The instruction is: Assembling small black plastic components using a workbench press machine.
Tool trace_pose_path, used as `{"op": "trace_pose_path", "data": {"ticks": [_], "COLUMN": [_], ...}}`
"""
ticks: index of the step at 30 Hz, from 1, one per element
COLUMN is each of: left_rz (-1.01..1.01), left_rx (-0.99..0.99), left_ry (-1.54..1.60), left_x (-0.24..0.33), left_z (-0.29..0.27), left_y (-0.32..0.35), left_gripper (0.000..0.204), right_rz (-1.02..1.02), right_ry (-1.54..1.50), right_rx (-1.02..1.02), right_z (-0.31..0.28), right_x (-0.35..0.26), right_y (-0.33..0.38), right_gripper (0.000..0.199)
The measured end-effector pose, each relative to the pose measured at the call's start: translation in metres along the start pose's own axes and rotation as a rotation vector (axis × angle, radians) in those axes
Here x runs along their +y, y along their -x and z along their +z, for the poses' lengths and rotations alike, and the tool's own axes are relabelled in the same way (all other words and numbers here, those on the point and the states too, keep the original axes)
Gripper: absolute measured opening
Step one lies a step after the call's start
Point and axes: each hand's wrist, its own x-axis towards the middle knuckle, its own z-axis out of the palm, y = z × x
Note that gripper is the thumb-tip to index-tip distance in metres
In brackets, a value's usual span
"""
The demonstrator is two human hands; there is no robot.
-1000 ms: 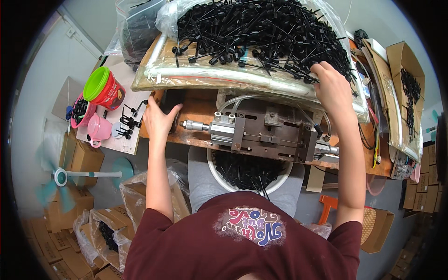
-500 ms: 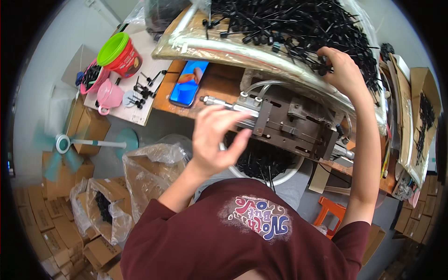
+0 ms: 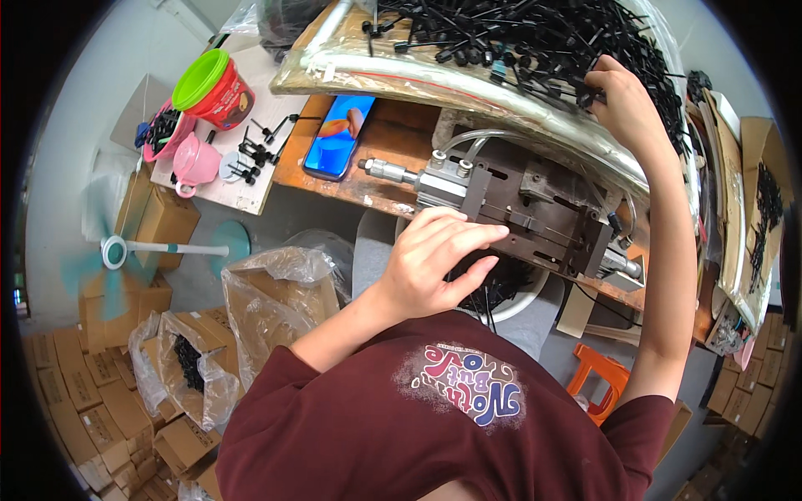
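Note:
A big heap of black plastic parts (image 3: 518, 37) lies on a clear plastic sheet (image 3: 434, 79) over the back of the wooden bench. My right hand (image 3: 622, 104) reaches up into the right side of the heap, its fingers curled around some of the pieces. In front of the heap sits a dark metal press fixture (image 3: 543, 213) with a silver air cylinder (image 3: 418, 175) and clear hoses. At the front edge of that fixture is my left hand (image 3: 434, 263), fingers and thumb apart and fingertips touching the metal. I see nothing held in it.
A smartphone (image 3: 338, 134) with a lit screen lies on the bench left of the fixture. Further left stand a red tub with a green lid (image 3: 213, 88) and a pink cup (image 3: 196, 163). A white bucket (image 3: 522, 305) of black parts is below the fixture. A fan (image 3: 159, 249), cardboard boxes (image 3: 75, 401), plastic bags (image 3: 276, 292) and an orange stool (image 3: 601, 380) are on the floor.
My left hand left the spot by the phone, lifted, and came down onto the front of the fixture. My right hand stayed in the heap while my view tilted left.

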Motion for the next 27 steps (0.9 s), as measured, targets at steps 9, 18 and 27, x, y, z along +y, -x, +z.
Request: {"op": "trace_pose_path", "data": {"ticks": [9, 18, 27], "left_rz": [-0.199, -0.632, -0.168], "left_rx": [0.067, -0.102, -0.208], "left_ry": [0.184, 0.758, 0.057], "left_x": [0.001, -0.001, 0.012], "left_z": [0.006, 0.017, 0.036], "left_y": [-0.042, -0.066, -0.008], "left_gripper": [0.037, 0.036, 0.028], "right_rz": [0.066, -0.305, -0.077], "right_ry": [-0.266, -0.274, -0.411], "right_rx": [0.247, 0.505, 0.632], "right_z": [0.007, 0.013, 0.031], "right_x": [0.014, -0.064, -0.075], "right_y": [0.023, 0.105, 0.163], "right_gripper": [0.042, 0.032, 0.042]}}
